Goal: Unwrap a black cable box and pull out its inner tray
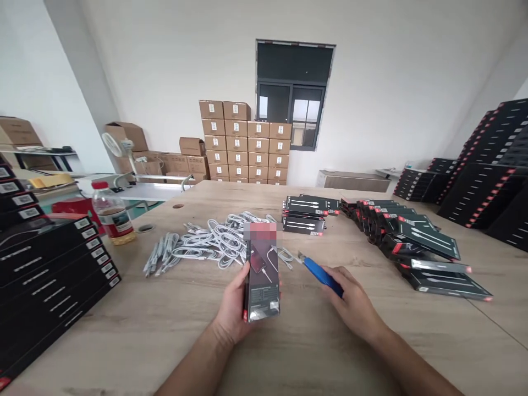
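**A:** What's this room?

**B:** A white-walled storeroom, brown cartons [243, 143] stacked beneath a window [292, 96], and a pale wooden table [313, 352] in front.

**A:** And the 2 hands?

**B:** The left hand [233, 308] is closed on a black cable box [263, 286], holding it upright just back from the table's near edge. The right hand [355, 300] is curled round a blue utility knife [322, 276], its tip pointing toward the box, close but not touching.

**A:** Does that hold look sound?

**B:** Yes, the left hand's grip looks firm, and the blade stands clear of its fingers.

**A:** What's nearby?

**B:** Tangled white cables [210, 245] lie just beyond the box. Stacks of black boxes [49, 286] sit at the table's left edge, with a rows of more black boxes [404, 242] toward its right edge.
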Demonstrator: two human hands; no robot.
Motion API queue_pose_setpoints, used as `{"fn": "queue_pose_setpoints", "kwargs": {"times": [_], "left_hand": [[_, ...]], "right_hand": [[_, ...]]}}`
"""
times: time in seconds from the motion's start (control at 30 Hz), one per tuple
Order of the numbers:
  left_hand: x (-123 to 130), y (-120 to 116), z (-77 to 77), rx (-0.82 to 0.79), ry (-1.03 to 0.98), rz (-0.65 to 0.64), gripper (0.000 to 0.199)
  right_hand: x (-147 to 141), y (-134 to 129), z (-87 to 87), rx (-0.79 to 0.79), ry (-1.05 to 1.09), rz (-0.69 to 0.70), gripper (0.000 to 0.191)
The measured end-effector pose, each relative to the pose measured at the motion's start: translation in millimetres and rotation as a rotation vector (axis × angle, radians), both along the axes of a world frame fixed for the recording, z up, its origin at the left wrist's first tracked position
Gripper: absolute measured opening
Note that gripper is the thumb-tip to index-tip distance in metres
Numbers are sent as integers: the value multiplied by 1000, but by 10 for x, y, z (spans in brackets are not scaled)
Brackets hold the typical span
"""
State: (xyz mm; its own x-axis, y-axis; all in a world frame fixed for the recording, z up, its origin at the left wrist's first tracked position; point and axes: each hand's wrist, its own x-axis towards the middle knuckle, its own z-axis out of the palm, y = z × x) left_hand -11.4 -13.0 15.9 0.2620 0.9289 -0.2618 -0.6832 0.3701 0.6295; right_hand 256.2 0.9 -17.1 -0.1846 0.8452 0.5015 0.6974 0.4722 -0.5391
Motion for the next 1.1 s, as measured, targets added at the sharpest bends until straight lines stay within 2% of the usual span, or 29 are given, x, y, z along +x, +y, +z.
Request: {"fn": "queue_pose_setpoints", "kwargs": {"times": [0.1, 0.27, 0.6, 1.1], "left_hand": [[8, 12, 7, 2, 10, 32, 47], [42, 0, 70, -34, 69, 46, 50], [101, -40, 72, 3, 47, 78, 40], [128, -58, 139, -12, 58, 62, 44]], "right_hand": [[-102, -137, 57, 152, 15, 156, 38], [-269, -273, 79, 207, -83, 250, 43], [-306, -273, 7, 217, -129, 239, 40], [-314, -275, 23, 224, -129, 248, 36]]}}
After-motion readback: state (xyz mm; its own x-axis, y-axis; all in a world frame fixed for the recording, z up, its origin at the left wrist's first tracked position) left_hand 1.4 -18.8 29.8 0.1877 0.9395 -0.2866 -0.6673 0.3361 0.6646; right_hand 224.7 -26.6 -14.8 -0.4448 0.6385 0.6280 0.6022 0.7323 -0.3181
